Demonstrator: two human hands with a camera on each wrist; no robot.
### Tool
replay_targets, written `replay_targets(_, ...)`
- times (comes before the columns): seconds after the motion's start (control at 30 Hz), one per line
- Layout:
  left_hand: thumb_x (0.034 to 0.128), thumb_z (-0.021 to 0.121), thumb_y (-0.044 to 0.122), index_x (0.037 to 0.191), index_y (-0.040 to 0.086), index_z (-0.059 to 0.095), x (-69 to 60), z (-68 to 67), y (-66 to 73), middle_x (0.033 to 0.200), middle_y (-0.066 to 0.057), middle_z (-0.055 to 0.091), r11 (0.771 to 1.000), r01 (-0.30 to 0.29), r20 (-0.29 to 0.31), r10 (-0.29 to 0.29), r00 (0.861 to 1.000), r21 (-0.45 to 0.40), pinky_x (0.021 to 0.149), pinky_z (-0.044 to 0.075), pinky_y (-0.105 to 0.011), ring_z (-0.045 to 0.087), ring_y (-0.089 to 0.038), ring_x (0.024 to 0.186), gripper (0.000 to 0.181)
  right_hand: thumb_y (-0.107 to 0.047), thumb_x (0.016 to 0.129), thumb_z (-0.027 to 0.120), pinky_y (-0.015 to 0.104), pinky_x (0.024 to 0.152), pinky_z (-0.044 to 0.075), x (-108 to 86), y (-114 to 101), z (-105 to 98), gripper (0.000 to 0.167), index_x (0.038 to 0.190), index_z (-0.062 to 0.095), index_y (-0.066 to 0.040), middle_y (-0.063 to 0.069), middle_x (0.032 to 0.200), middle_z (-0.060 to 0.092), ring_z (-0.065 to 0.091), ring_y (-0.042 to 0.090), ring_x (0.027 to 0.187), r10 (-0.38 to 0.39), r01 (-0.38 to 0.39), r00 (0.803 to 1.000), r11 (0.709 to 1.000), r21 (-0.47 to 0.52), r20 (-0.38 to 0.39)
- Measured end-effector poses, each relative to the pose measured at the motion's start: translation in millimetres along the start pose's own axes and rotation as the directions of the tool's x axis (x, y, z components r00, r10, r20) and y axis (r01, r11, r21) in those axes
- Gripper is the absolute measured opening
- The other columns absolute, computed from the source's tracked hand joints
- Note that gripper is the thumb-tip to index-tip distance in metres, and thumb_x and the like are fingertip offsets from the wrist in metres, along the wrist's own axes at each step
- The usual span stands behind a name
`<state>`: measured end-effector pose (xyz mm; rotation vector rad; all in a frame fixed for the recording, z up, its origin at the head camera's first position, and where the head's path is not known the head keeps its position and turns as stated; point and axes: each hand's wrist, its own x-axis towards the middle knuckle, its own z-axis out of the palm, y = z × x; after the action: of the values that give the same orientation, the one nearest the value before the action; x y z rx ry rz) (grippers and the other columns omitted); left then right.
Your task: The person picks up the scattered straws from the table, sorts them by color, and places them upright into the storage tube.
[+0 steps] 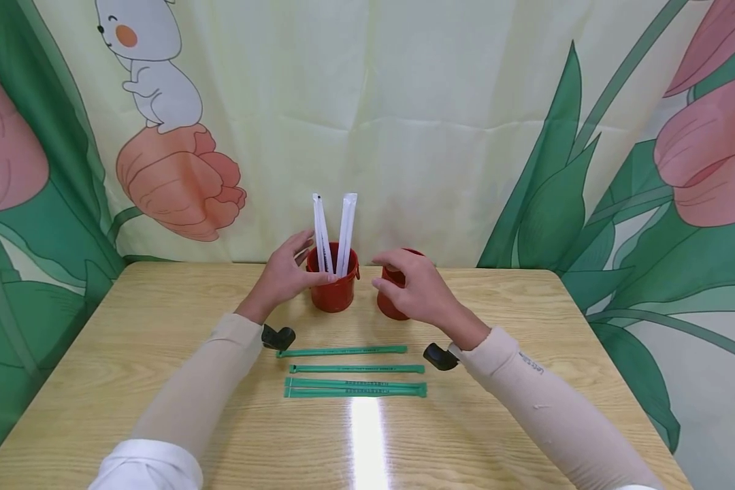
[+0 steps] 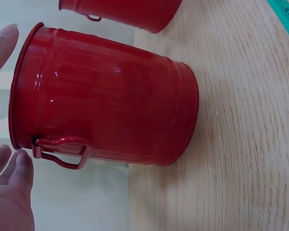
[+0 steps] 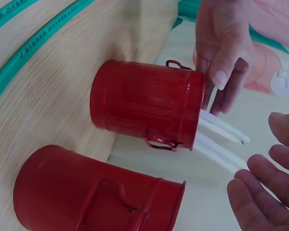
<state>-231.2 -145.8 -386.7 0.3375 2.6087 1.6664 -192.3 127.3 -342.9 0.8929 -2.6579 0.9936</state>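
Two red metal buckets with small side handles stand upright on the table. The left bucket (image 1: 333,294) holds several slim white wrapped sticks (image 1: 346,235), leaning apart above its rim. Beside this bucket is my left hand (image 1: 284,272), its thumb reaching along the near side of the rim and its fingers spread at the left. In the left wrist view thumb and fingers stand apart at the rim, gripping nothing. My right hand (image 1: 421,286) hovers at the right bucket (image 1: 390,307), partly covering it; its loosely bent fingers (image 3: 260,192) hold nothing.
Several thin green wrapped sticks (image 1: 358,369) with dark print lie sideways in rows on the wooden table (image 1: 496,408), nearer to me than the buckets. A printed curtain (image 1: 416,136) hangs behind the table's back edge. Black wrist cameras (image 1: 441,356) jut from both wrists.
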Motion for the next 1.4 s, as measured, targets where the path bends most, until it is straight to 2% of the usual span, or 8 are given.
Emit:
replay_targets(0.2, 0.0825, 0.090, 0.028, 0.162, 0.017, 0.037, -3.2, 0.0, 3.6, 0.168, -0.007, 0.038, 0.999, -0.046, -0.044, 0.047, 0.998, 0.007, 0.125, 0.037, -0.050, 0.038, -0.033, 0.155, 0.096, -0.011, 0.095, 0.075, 0.050, 0.096, 0.062, -3.3, 3, -3, 0.032, 0.126, 0.070, -0.006, 0.011, 0.122, 0.073, 0.069, 0.034, 0.110, 0.004, -0.004, 1.000, 1.000, 0.023, 0.002)
replay_targets(0.33, 0.0833, 0.089, 0.029, 0.160, 0.016, 0.041, -4.7, 1.2, 9.5, 0.166, -0.006, 0.041, 0.996, -0.088, -0.096, 0.085, 0.992, -0.029, 0.125, 0.038, -0.049, 0.039, -0.030, 0.154, 0.092, -0.011, 0.096, 0.074, 0.050, 0.095, 0.062, -7.7, 4, -8, 0.032, 0.127, 0.070, -0.007, 0.014, 0.124, 0.072, 0.068, 0.032, 0.111, 0.019, -0.019, 1.000, 0.999, 0.030, 0.006)
replay_targets(0.43, 0.0840, 0.089, 0.027, 0.160, 0.014, 0.041, -4.4, 4.6, 15.9, 0.165, -0.006, 0.041, 0.990, -0.116, -0.109, 0.107, 0.988, -0.081, 0.125, 0.038, -0.049, 0.040, -0.029, 0.153, 0.091, -0.011, 0.096, 0.074, 0.050, 0.094, 0.063, -12.4, 5, -12, 0.033, 0.128, 0.069, -0.005, 0.015, 0.125, 0.072, 0.068, 0.033, 0.112, 0.035, -0.035, 0.999, 0.999, 0.032, 0.009)
replay_targets(0.67, 0.0831, 0.089, 0.022, 0.160, 0.011, 0.040, 0.2, 28.6, 34.1, 0.165, -0.007, 0.041, 0.969, -0.157, -0.074, 0.146, 0.987, -0.188, 0.123, 0.039, -0.053, 0.041, -0.031, 0.153, 0.092, -0.009, 0.095, 0.074, 0.050, 0.091, 0.063, -28.0, 11, -23, 0.034, 0.128, 0.069, 0.000, 0.017, 0.125, 0.073, 0.070, 0.033, 0.109, 0.046, -0.046, 0.999, 0.999, 0.024, -0.001)
replay_targets(1.0, 0.0827, 0.090, 0.028, 0.162, 0.016, 0.037, 7.0, 72.9, 52.9, 0.169, -0.007, 0.037, 0.965, -0.175, 0.016, 0.181, 0.983, -0.197, 0.127, 0.035, -0.044, 0.038, -0.025, 0.156, 0.096, -0.006, 0.094, 0.076, 0.050, 0.092, 0.063, -51.7, 22, -32, 0.030, 0.123, 0.071, 0.000, 0.016, 0.119, 0.075, 0.072, 0.033, 0.103, 0.015, -0.015, 1.000, 1.000, 0.007, -0.027)
replay_targets(1.17, 0.0822, 0.090, 0.033, 0.163, 0.017, 0.035, 13.5, 91.6, 58.5, 0.170, -0.005, 0.036, 0.979, -0.170, 0.065, 0.178, 0.982, -0.114, 0.127, 0.037, -0.040, 0.036, -0.023, 0.157, 0.099, -0.006, 0.094, 0.076, 0.050, 0.094, 0.063, -64.7, 28, -36, 0.029, 0.123, 0.072, -0.002, 0.016, 0.121, 0.076, 0.072, 0.031, 0.109, 0.034, -0.034, 0.999, 0.999, 0.017, -0.022)
replay_targets(1.3, 0.0825, 0.090, 0.032, 0.163, 0.014, 0.035, 16.3, 101.5, 60.5, 0.169, -0.006, 0.038, 0.983, -0.173, 0.071, 0.177, 0.982, -0.060, 0.124, 0.041, -0.045, 0.038, -0.029, 0.155, 0.099, -0.004, 0.093, 0.076, 0.051, 0.093, 0.063, -78.3, 35, -32, 0.028, 0.120, 0.074, -0.004, 0.014, 0.120, 0.076, 0.073, 0.031, 0.109, 0.064, -0.064, 0.998, 0.997, 0.037, -0.020)
replay_targets(1.4, 0.0832, 0.089, 0.030, 0.163, 0.014, 0.035, 15.9, 106.7, 59.6, 0.168, -0.007, 0.038, 0.986, -0.163, 0.070, 0.164, 0.984, -0.025, 0.121, 0.045, -0.050, 0.041, -0.033, 0.153, 0.097, -0.004, 0.092, 0.077, 0.049, 0.091, 0.064, -90.6, 40, -20, 0.022, 0.114, 0.076, -0.006, 0.011, 0.113, 0.078, 0.074, 0.029, 0.104, 0.084, -0.083, 0.996, 0.995, 0.049, -0.004)
